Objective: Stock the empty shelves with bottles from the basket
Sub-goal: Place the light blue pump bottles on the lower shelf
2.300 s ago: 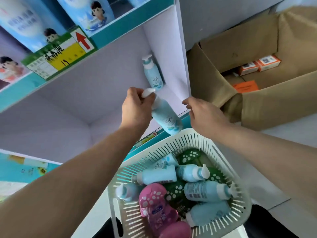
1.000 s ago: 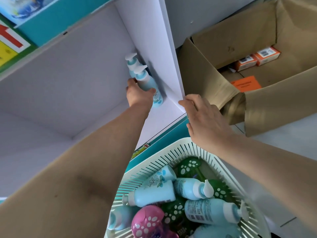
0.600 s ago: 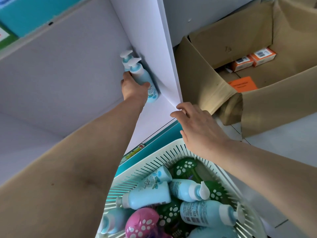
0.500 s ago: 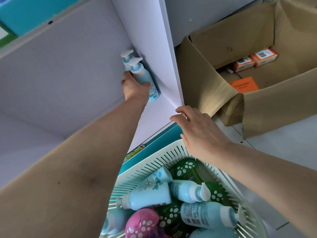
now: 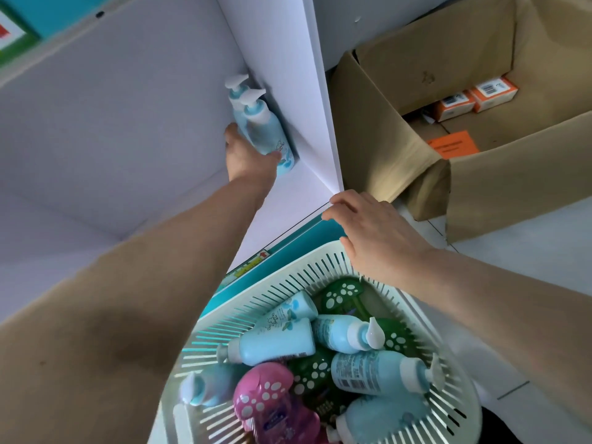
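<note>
Two light blue pump bottles stand upright in the back right corner of the white shelf [image 5: 134,123]. My left hand [image 5: 246,155] reaches deep into the shelf and grips the front bottle [image 5: 266,129] near its base; the second bottle [image 5: 235,100] stands just behind it. My right hand [image 5: 368,229] rests with loosely bent fingers on the shelf's front right corner, above the basket rim. The pale slotted basket [image 5: 320,270] below holds several blue bottles [image 5: 368,373], a pink one [image 5: 269,405] and green spotted ones [image 5: 342,293].
The white side panel [image 5: 304,91] closes the shelf on the right. A teal price rail [image 5: 288,251] runs along the shelf's front edge. An open cardboard box [image 5: 480,174] with orange packets [image 5: 474,97] sits on the floor to the right.
My left hand carried a blue bottle from above the basket into the shelf and stood it in front of the first bottle. My right hand slid slightly down along the shelf corner.
</note>
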`<state>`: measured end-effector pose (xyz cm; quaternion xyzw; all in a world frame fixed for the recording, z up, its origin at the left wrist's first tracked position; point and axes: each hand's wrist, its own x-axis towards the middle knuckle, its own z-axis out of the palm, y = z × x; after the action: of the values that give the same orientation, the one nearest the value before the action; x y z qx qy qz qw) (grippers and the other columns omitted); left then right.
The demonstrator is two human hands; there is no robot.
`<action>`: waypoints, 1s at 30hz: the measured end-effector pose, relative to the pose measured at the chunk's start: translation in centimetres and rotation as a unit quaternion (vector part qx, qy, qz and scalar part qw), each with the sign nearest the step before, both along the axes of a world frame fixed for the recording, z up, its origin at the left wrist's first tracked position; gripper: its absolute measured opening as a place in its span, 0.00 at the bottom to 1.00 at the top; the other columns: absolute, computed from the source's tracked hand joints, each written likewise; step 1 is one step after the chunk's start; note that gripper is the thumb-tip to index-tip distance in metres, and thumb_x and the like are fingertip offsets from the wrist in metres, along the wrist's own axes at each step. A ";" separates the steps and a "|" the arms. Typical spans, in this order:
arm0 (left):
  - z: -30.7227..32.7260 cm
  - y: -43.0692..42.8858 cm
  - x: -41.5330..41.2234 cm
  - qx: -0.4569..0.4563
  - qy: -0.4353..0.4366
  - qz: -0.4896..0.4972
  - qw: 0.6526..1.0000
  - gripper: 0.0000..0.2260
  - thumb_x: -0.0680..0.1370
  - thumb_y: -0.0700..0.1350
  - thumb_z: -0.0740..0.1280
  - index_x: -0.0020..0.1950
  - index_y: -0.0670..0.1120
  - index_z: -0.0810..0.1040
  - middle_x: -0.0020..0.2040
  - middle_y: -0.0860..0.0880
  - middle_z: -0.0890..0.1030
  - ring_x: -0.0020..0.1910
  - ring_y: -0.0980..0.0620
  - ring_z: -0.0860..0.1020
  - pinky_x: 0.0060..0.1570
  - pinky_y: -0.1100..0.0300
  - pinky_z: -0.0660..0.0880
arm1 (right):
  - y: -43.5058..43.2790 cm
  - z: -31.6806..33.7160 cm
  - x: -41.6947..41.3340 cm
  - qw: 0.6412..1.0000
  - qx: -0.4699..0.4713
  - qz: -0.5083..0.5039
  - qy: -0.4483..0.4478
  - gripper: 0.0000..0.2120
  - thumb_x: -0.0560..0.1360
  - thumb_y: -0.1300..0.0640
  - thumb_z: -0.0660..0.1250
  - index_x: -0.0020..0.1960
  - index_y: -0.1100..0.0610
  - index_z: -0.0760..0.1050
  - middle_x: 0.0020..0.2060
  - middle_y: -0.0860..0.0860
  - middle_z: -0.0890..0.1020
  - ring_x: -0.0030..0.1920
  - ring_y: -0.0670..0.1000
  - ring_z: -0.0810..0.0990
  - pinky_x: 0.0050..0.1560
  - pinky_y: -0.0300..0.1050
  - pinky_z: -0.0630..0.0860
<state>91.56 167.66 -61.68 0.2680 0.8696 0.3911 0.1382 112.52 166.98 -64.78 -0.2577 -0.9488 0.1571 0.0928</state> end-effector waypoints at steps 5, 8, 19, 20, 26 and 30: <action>0.4 -8.0 4.9 0.005 0.074 -0.126 0.989 0.19 0.74 0.40 0.71 0.63 0.45 0.71 0.55 0.53 0.77 0.52 0.56 0.77 0.53 0.62 0.74 | -2.0 0.0 2.4 0.998 -0.021 0.030 -0.050 0.14 0.78 0.56 0.61 0.64 0.50 0.72 0.59 0.48 0.73 0.60 0.50 0.70 0.58 0.48 0.71; -0.8 -12.5 7.6 -0.005 0.068 -0.183 0.981 0.11 0.73 0.36 0.69 0.52 0.49 0.76 0.47 0.55 0.80 0.43 0.59 0.79 0.44 0.71 0.73 | -3.8 -0.3 3.5 0.994 0.030 0.065 -0.080 0.10 0.77 0.52 0.63 0.57 0.48 0.76 0.54 0.46 0.77 0.57 0.50 0.70 0.56 0.48 0.71; -5.3 -17.7 7.6 -0.390 0.091 -0.361 0.842 0.18 0.74 0.33 0.60 0.58 0.50 0.75 0.56 0.51 0.79 0.56 0.49 0.77 0.52 0.55 0.75 | -7.2 -1.9 3.1 0.942 -0.129 0.053 -0.304 0.17 0.75 0.44 0.63 0.54 0.57 0.73 0.51 0.53 0.79 0.49 0.55 0.78 0.42 0.44 0.69; -5.2 -17.8 7.3 -0.424 0.115 -0.373 0.817 0.18 0.75 0.33 0.60 0.60 0.50 0.74 0.58 0.50 0.78 0.57 0.48 0.76 0.51 0.55 0.74 | -7.2 -2.1 3.2 0.935 -0.132 0.049 -0.326 0.17 0.74 0.44 0.63 0.53 0.57 0.74 0.50 0.52 0.79 0.46 0.54 0.77 0.41 0.44 0.69; -5.0 -19.6 5.5 -0.516 0.196 -0.398 0.733 0.19 0.75 0.32 0.59 0.64 0.45 0.73 0.58 0.45 0.77 0.54 0.46 0.77 0.47 0.53 0.77 | -7.0 -1.6 2.3 0.943 -0.153 0.018 -0.296 0.04 0.74 0.58 0.62 0.43 0.58 0.71 0.48 0.54 0.80 0.42 0.53 0.75 0.40 0.45 0.71; -5.2 -20.7 4.6 -0.542 0.209 -0.411 0.703 0.16 0.75 0.33 0.63 0.62 0.43 0.73 0.49 0.47 0.76 0.47 0.47 0.77 0.42 0.55 0.76 | -6.0 0.4 0.9 0.981 -0.099 -0.007 -0.165 0.15 0.71 0.56 0.65 0.57 0.52 0.73 0.50 0.50 0.80 0.51 0.52 0.77 0.44 0.43 0.70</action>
<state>96.16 147.00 -66.91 0.5525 0.7419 -0.3092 0.2208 113.47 161.02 -64.42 -0.2949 -0.9289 0.2053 -0.0899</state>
